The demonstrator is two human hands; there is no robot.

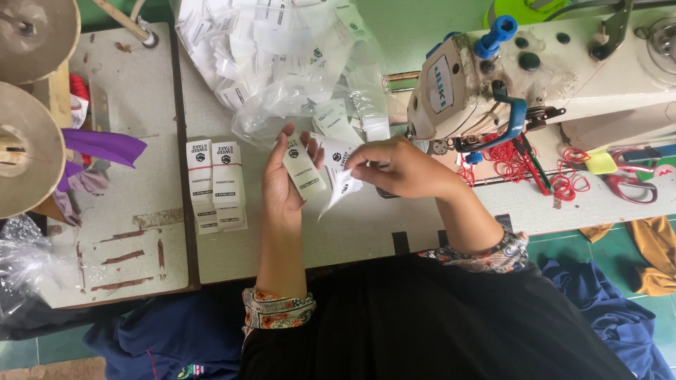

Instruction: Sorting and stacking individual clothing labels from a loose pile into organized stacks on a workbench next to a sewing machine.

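Two hands — left hand, right hand — work by one sewing machine, two thread cones, two label stacks, one plastic bag and one pair of scissors.

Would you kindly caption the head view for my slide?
Left hand and right hand sort white labels beside a sewing machine.

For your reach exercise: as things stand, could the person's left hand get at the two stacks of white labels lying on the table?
Probably yes. The stacks of white labels lie just beside the left hand, with bare table between. But that hand already holds a label.
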